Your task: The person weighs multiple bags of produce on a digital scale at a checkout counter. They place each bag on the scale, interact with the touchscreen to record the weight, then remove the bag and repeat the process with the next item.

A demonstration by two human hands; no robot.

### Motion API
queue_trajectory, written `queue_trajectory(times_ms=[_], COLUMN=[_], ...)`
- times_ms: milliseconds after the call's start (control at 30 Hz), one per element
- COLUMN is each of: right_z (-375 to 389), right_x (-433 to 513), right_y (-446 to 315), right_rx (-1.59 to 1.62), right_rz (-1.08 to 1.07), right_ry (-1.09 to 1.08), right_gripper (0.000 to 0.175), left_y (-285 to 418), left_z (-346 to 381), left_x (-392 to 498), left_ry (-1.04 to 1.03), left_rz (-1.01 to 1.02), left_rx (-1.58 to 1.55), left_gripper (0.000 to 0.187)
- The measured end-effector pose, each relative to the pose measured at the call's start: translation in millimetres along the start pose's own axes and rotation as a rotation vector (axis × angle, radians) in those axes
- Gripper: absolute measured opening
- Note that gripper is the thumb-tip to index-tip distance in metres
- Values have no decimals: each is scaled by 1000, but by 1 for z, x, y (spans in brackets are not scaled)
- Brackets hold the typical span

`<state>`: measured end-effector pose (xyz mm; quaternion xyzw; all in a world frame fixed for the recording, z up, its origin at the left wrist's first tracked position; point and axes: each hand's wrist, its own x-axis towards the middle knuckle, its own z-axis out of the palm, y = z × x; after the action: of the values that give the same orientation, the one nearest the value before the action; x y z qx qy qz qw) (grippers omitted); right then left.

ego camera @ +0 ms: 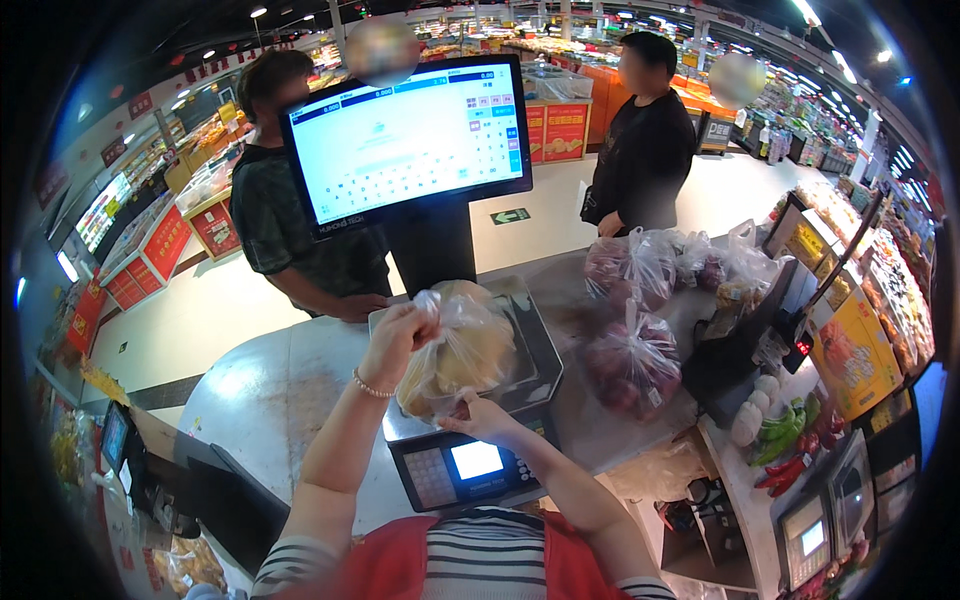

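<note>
A clear plastic bag of pale yellow produce rests on the metal platform of a weighing scale. My left hand grips the gathered top of this bag, with a beaded bracelet on the wrist. At the bag's lower front edge, my right hand pinches the plastic near the scale's lit display. Behind the scale stands a large lit monitor on a dark post. What exactly the produce is cannot be told through the plastic.
Several tied bags of dark red produce lie right of the scale. Green peppers, red peppers and a second scale are farther right. Two people stand across the grey counter; one person's hand rests at its edge.
</note>
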<state>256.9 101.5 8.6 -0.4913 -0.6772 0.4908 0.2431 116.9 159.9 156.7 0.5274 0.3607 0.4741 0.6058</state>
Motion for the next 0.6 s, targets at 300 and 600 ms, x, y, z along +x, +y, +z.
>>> queue_trajectory(times_ms=[300, 600], right_z=[-15, -94], right_x=[-9, -41], right_y=[13, -5], right_rx=[-112, 119], right_rz=[-130, -59], right_ry=[-109, -112], right_gripper=[26, 25], left_y=[-72, -80], left_z=[-26, -47], left_x=[-49, -85], left_ry=[-38, 208], left_rz=[-268, -51], left_rx=[93, -304], left_gripper=[27, 23])
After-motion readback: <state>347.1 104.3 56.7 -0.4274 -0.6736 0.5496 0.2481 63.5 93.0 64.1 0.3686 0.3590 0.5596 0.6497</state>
